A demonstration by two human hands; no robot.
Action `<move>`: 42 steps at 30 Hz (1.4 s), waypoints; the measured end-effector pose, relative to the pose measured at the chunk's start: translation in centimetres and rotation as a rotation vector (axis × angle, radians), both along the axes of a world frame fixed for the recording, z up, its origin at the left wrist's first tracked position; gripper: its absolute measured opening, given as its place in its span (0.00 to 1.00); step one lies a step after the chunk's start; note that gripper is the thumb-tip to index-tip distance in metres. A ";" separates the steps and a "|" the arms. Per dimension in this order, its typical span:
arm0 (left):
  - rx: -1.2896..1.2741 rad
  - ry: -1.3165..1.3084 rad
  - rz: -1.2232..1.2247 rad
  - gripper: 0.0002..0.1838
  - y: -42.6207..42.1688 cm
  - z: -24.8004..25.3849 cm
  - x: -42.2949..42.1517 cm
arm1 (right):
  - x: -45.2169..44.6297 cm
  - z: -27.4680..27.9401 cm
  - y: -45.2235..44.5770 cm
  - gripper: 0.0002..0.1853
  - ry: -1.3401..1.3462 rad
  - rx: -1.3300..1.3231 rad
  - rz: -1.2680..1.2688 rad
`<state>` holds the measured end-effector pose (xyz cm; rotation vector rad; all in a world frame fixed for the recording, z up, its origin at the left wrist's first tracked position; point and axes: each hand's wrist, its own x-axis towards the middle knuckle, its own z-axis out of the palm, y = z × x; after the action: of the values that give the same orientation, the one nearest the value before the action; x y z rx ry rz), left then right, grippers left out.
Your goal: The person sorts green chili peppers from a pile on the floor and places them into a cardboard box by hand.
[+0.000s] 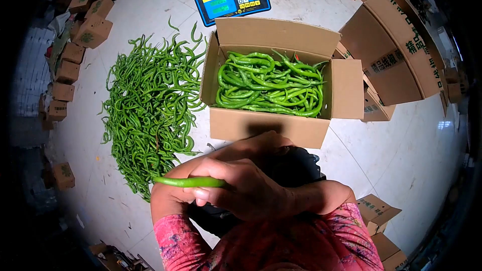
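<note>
My right hand (238, 185) reaches across to the left and pinches one long green pepper (188, 182) between thumb and fingers. Beneath it, my left forearm crosses to the right, and my left hand (273, 142) lies in shadow by the front wall of an open cardboard box (268, 124); its fingers are hard to make out. Inside this box is a layer of green peppers (271, 83), with a small red spot near the back. A wide heap of loose green peppers (150, 110) covers the floor left of the box.
Behind the box stands a digital scale display (232, 0) with lit green readings. Large open cartons (389, 55) stand at the right, with smaller ones (374, 213) at lower right. More small boxes (93, 30) line the left side of the pale tiled floor (359, 145).
</note>
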<state>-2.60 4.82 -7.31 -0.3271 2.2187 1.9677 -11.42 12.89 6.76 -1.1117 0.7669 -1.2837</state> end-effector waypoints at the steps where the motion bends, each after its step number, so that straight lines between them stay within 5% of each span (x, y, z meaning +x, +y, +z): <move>1: 0.006 -0.002 -0.003 0.11 0.0 -0.1 0.0 | -0.1 0.0 0.0 0.17 0.006 0.000 0.001; 25: -0.107 0.091 0.130 0.08 -2.9 2.7 -5.2 | 0.4 -1.0 0.2 0.15 -0.075 -0.117 -0.068; 32: -0.473 0.409 0.203 0.07 -3.7 2.8 -5.9 | 0.1 -0.5 0.3 0.15 -0.101 -0.060 0.060; 42: -0.913 0.277 0.272 0.14 -5.2 0.3 -6.7 | -0.5 -0.2 0.3 0.13 -0.041 -0.124 0.023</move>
<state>-9.30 -0.36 -7.01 -0.4926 3.2906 0.9782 -11.91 13.16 6.55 -1.1869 0.6491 -1.3450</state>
